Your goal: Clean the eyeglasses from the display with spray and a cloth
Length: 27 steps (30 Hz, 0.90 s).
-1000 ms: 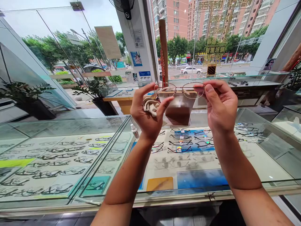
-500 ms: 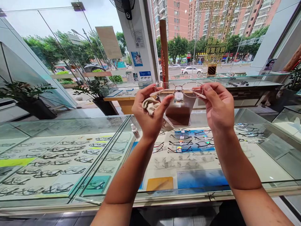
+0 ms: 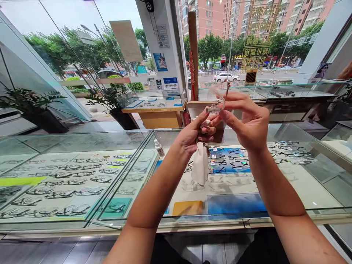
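A pair of thin-rimmed eyeglasses (image 3: 216,109) is held up in front of me above the glass counter, turned so that it shows edge-on. My left hand (image 3: 196,132) grips it from below with thumb and fingers, and a cream cleaning cloth (image 3: 200,165) hangs down from the same palm. My right hand (image 3: 247,119) pinches the glasses from the right, its fingers by the temple and rim. The finger contact on the frame is partly hidden. A small white spray bottle (image 3: 158,147) stands on the counter left of my hands.
Rows of eyeglasses (image 3: 79,167) lie inside the glass showcase (image 3: 176,220) under and left of my arms. A brown pad (image 3: 188,208) and a blue sheet (image 3: 235,203) lie near its front edge. Potted plants (image 3: 115,106) and the window are beyond.
The glasses have turned from facing me with lenses spread to edge-on. Both hands have come closer together, the left moving right and lower. The cloth now hangs down.
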Each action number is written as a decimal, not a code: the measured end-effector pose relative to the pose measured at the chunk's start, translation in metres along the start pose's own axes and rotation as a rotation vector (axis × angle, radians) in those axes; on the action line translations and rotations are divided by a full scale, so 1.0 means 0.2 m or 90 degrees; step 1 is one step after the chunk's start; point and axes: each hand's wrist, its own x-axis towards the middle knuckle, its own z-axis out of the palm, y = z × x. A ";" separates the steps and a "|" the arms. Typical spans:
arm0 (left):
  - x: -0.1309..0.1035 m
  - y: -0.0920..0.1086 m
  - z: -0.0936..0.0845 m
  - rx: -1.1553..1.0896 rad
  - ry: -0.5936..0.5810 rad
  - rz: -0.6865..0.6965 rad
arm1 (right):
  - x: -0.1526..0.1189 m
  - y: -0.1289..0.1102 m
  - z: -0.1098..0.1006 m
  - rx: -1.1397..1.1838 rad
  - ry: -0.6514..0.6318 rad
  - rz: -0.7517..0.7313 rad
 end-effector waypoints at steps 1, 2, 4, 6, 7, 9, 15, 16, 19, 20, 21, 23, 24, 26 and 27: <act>0.00 -0.01 0.00 -0.011 -0.012 -0.030 | 0.00 0.00 0.00 -0.006 0.000 0.000; 0.01 -0.02 -0.01 -0.010 -0.018 -0.048 | -0.01 0.00 0.00 -0.012 0.000 0.001; 0.02 -0.05 -0.03 0.005 -0.028 -0.060 | -0.01 0.00 -0.01 -0.018 -0.001 0.006; 0.03 -0.06 -0.05 0.026 -0.034 -0.061 | -0.01 0.00 -0.01 -0.003 -0.005 0.003; 0.03 -0.06 -0.06 0.042 -0.035 -0.058 | -0.01 0.00 -0.01 0.008 -0.008 -0.001; 0.01 -0.07 -0.07 0.088 -0.035 -0.045 | 0.00 0.00 -0.01 0.027 -0.006 -0.012; -0.20 -0.09 -0.18 0.294 0.104 0.093 | -0.01 -0.04 0.02 0.059 -0.016 -0.029; -0.25 -0.10 -0.23 0.309 0.157 0.118 | -0.01 -0.05 0.03 0.064 -0.022 -0.029; -0.41 -0.11 -0.44 0.305 0.342 0.211 | -0.03 -0.07 0.05 0.054 -0.036 -0.021; -0.46 -0.11 -0.53 0.309 0.407 0.243 | -0.03 -0.07 0.06 0.045 -0.043 -0.022; -0.51 -0.11 -0.61 0.320 0.464 0.265 | -0.04 -0.07 0.07 0.035 -0.055 -0.024; -0.60 -0.12 -0.79 0.381 0.560 0.287 | -0.06 -0.06 0.11 0.016 -0.090 -0.025; -0.64 -0.13 -0.87 0.428 0.601 0.283 | -0.07 -0.05 0.14 0.007 -0.109 -0.023; -0.71 -0.17 -1.01 0.577 0.683 0.242 | -0.10 0.00 0.22 -0.003 -0.144 -0.009; -0.73 -0.19 -1.06 0.674 0.710 0.210 | -0.12 0.03 0.26 -0.004 -0.161 0.001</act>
